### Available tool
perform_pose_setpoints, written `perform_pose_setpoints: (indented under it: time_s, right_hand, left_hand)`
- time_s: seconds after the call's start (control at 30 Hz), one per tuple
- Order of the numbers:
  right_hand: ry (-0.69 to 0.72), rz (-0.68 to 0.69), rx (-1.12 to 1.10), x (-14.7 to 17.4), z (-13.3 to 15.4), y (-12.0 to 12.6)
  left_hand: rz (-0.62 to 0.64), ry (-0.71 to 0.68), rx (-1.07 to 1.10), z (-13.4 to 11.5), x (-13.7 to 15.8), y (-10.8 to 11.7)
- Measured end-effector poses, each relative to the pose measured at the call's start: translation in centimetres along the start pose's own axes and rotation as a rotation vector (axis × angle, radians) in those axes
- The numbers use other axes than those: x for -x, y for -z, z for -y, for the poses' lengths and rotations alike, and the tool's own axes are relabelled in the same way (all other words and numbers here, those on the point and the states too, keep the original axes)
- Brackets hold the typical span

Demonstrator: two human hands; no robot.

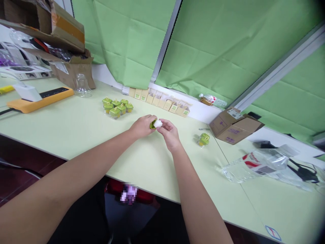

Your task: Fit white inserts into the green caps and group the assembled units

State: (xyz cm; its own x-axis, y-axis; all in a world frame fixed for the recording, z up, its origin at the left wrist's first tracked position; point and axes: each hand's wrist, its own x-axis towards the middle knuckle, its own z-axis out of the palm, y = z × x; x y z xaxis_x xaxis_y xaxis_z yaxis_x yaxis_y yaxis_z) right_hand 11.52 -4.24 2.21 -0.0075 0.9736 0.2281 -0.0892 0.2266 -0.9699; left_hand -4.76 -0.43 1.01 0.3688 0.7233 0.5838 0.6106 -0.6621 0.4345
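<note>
My left hand (142,126) is closed around a small green lid-like piece (152,124), whose hollow side faces right. In my right hand (169,134), a small white rounded piece (158,123) is pinched between thumb and fingers, up against the green piece. Whether the two are joined I cannot tell. Both hands are above the middle of the pale table. Several small clear containers with green lids and loops (115,112) stand together beyond my left hand. A smaller cluster of the same green-lidded containers (204,139) is to the right of my right hand.
A row of small tan cartons (162,102) lines the table's back edge. An orange power strip (52,97) and a clear plastic vessel (82,87) are at left. Rightward are a cardboard box (232,128), a large clear bottle (261,162) and a drink bottle (212,100).
</note>
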Motion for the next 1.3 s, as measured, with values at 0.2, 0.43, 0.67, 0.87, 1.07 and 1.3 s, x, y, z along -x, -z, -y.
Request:
perform_pose_setpoints:
  time_s: [0.2, 0.43, 0.67, 0.87, 1.07, 1.3]
  right_hand:
    - [0.081, 0.049, 0.186, -0.2, -0.7, 0.2]
    - [0.273, 0.080, 0.465, -0.1, -1.8, -0.2]
    - [0.420, 0.067, 0.707, 0.6, -1.1, -0.9]
    - [0.478, 0.124, 0.805, 0.9, -0.3, -0.6]
    - [0.513, 0.174, 0.948, 1.0, 0.3, -0.4]
    - [0.501, 0.204, 0.986, 0.9, 0.5, -0.4]
  left_hand:
    - [0.036, -0.002, -0.048, 0.2, 0.0, -0.1]
    - [0.094, -0.013, 0.009, 0.9, 0.3, -0.3]
    - [0.081, 0.037, 0.118, 0.8, 0.2, -0.4]
    - [0.097, 0.047, 0.224, 0.4, 0.2, -0.4]
    - [0.119, 0.036, 0.237, 0.7, 0.5, -0.5]
    - [0.130, 0.025, 0.240, 1.1, 0.9, -1.1]
